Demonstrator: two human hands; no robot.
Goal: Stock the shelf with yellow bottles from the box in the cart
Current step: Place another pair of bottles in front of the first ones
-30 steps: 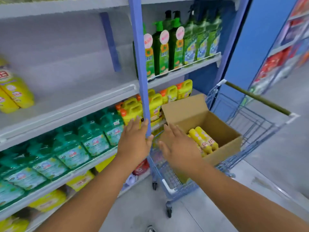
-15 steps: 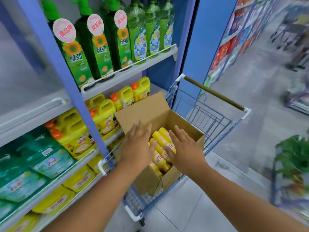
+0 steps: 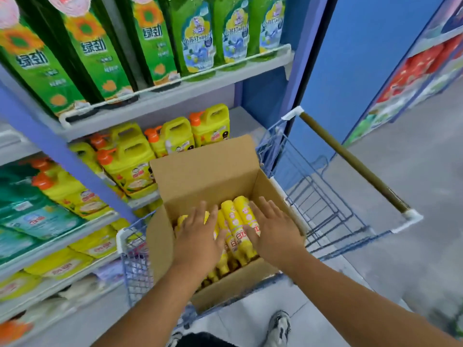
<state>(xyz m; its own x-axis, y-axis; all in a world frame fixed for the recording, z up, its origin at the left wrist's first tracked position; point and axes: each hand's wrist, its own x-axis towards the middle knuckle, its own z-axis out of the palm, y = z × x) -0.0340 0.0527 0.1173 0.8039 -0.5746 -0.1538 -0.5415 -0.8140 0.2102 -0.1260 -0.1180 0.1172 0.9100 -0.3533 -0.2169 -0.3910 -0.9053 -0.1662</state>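
Observation:
An open cardboard box [image 3: 200,171] stands in a blue wire cart [image 3: 313,196]. Several yellow bottles [image 3: 238,221] lie on their sides inside it. My left hand [image 3: 200,236] hovers flat over the bottles on the left side of the box, fingers spread. My right hand [image 3: 275,229] reaches in from the right, fingers spread, its fingertips against the rightmost bottle. Neither hand has closed around a bottle. The lower bottles are hidden under my hands.
Shelves [image 3: 175,96] on the left carry green bottles [image 3: 100,46], yellow jugs with orange caps [image 3: 130,161] and teal refill pouches [image 3: 37,216]. A blue upright post [image 3: 75,161] stands beside the cart. The cart handle [image 3: 350,161] is to the right. My shoe [image 3: 280,326] is below.
Both hands have moved from the shelf post down into the box and now lie over the bottles. My view has swung right and closer to the cart.

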